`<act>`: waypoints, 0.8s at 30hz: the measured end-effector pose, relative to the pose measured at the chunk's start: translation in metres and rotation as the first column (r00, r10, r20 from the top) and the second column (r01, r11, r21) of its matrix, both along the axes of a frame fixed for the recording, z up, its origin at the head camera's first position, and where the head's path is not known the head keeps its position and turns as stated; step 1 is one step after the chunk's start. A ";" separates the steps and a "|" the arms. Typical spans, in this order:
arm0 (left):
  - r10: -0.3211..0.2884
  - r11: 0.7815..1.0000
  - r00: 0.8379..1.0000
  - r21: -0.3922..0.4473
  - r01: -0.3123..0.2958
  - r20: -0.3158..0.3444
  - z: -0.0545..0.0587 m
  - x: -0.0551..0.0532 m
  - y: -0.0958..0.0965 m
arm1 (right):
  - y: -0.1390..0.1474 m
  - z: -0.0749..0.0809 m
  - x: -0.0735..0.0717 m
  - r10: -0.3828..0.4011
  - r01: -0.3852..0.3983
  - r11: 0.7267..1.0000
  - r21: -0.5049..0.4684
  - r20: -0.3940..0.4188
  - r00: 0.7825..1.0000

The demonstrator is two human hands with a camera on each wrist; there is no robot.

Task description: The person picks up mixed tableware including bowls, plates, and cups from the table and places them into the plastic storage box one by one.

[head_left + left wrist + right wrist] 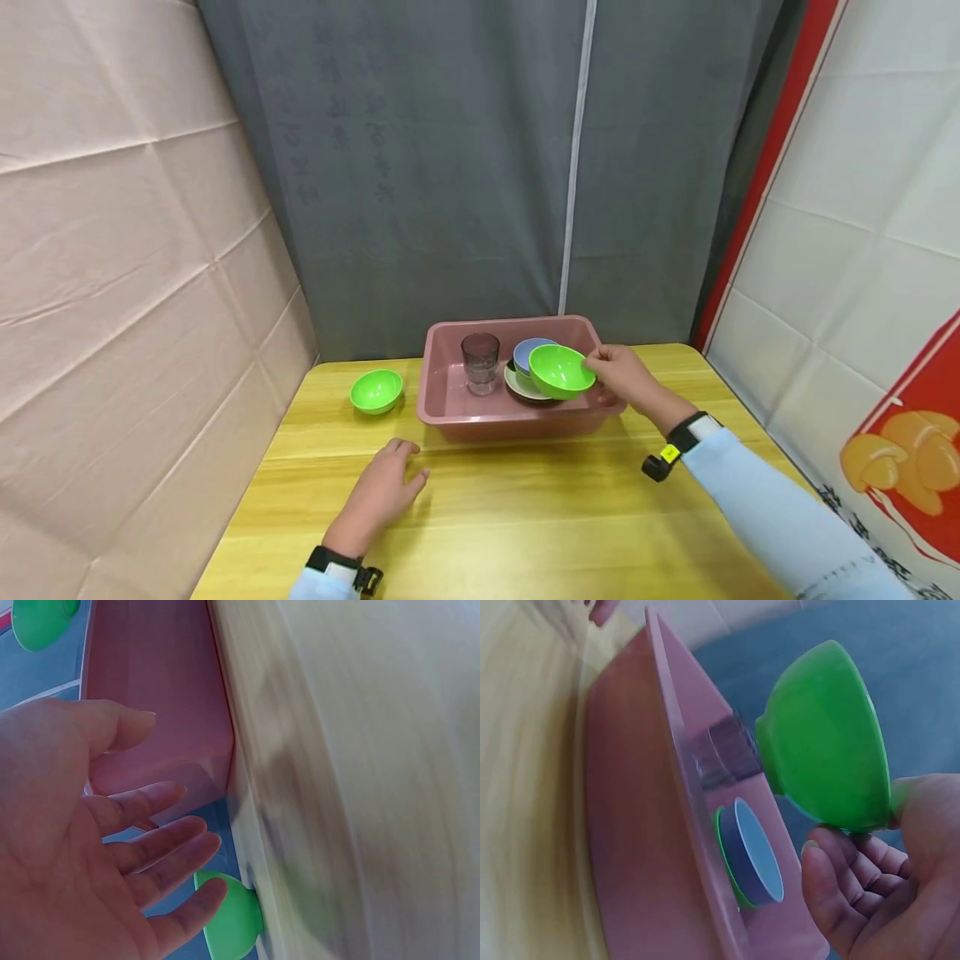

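Note:
My right hand (626, 379) pinches the rim of a bright green bowl (557, 371) between thumb and fingers. It holds the bowl above the right part of a pink plastic basin (510, 429); in the right wrist view the bowl is tipped sideways. Inside the basin stand a clear drinking glass (480, 360) and a small blue bowl (757, 855), which rests on something green. A white plate (513, 380) lies beneath, partly hidden by the raised bowl. Over the table, left of the basin's front, my left hand (382, 483) has relaxed, spread fingers and holds nothing.
A second green bowl (377, 392) sits on the wooden table (525, 525), left of the basin. A grey curtain (435, 167) hangs close behind the table's back edge. Cloth-covered walls (135, 292) flank the table on both sides.

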State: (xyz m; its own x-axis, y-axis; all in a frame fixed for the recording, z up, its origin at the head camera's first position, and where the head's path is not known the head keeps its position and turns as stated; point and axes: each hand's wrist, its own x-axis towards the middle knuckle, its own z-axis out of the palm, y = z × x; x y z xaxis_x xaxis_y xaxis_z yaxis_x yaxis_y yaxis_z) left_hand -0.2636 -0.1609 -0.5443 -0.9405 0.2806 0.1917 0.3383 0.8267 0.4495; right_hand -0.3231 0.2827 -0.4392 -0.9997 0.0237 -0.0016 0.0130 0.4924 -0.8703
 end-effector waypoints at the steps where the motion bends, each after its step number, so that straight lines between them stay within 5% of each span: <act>1: 0.001 1.000 1.000 0.000 -0.001 -0.002 -0.001 -0.001 -0.001 | 0.000 0.000 -0.006 -0.010 0.010 1.000 0.006 -0.011 1.000; 8: 0.004 1.000 1.000 0.010 -0.003 -0.024 -0.009 -0.006 -0.007 | -0.009 0.006 -0.039 -0.019 0.025 0.997 0.071 -0.080 0.997; 13: 0.009 0.999 1.000 0.040 -0.009 0.002 -0.011 -0.006 -0.009 | -0.016 0.002 -0.057 -0.027 0.028 0.999 0.015 -0.048 0.998; 24: 0.017 0.996 0.999 0.089 -0.021 0.043 0.000 -0.003 -0.011 | -0.022 -0.013 -0.090 -0.113 0.113 0.994 0.010 0.004 0.994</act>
State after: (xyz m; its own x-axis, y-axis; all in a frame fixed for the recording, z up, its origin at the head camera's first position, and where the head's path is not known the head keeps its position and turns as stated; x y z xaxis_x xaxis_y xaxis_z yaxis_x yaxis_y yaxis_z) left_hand -0.2670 -0.1722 -0.5441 -0.9532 0.2462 0.1756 0.3024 0.7885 0.5356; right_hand -0.4132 0.2611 -0.4521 -0.9907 0.1363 -0.0050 0.0726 0.4963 -0.8651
